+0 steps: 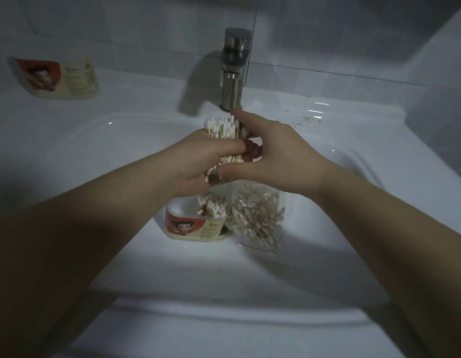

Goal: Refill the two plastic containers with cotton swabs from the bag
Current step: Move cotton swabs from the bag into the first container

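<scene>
My left hand [198, 161] grips a thick bundle of cotton swabs [223, 127] upright over the sink, white tips upward. My right hand [273, 156] is spread beside the bundle, with fingertips touching its top and the thumb against its lower part. Directly below stands an open plastic container [196, 226] with a red cartoon label, partly filled with swabs. Right beside it a clear plastic bag [258, 218] of loose swabs stands in the basin. A second container [61, 78] with the same label lies on the counter at the far left.
Everything sits in a white sink basin [121, 156]. A steel faucet [233, 68] rises just behind the hands. Tiled wall runs behind the counter, and the sink's front rim [224, 306] is near me.
</scene>
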Demonstrator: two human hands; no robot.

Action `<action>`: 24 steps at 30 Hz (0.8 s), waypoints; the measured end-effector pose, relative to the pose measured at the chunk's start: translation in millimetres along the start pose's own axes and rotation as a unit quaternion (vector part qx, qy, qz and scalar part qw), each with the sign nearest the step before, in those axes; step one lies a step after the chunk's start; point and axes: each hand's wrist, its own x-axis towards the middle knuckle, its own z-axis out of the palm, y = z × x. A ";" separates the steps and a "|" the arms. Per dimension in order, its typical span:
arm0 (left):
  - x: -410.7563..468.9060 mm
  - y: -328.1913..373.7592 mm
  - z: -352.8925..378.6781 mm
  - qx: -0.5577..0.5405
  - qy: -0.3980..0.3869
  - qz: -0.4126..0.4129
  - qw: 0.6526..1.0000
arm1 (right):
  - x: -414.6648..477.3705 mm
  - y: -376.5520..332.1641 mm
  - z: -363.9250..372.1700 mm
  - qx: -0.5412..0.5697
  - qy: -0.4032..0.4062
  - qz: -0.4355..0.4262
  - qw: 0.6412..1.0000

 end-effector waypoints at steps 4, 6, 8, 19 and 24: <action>2.0 0.4 -3.5 0.001 -0.002 -0.010 1.000 | 0.4 1.2 -0.7 -0.015 0.012 -0.004 1.000; 2.0 0.9 -2.3 0.014 -0.007 -0.020 1.000 | 1.6 4.0 -0.4 -0.021 0.025 -0.002 0.999; -0.1 1.6 -2.1 0.025 -0.018 -0.020 0.999 | 1.7 6.9 -0.1 -0.001 0.012 -0.002 1.000; -0.9 -9.8 7.8 0.231 -0.046 0.029 0.971 | 1.1 -5.4 1.1 0.038 0.050 0.040 0.997; -6.1 -5.5 7.1 0.308 -0.045 -0.014 0.950 | 1.0 -8.5 0.2 0.053 0.017 0.057 0.997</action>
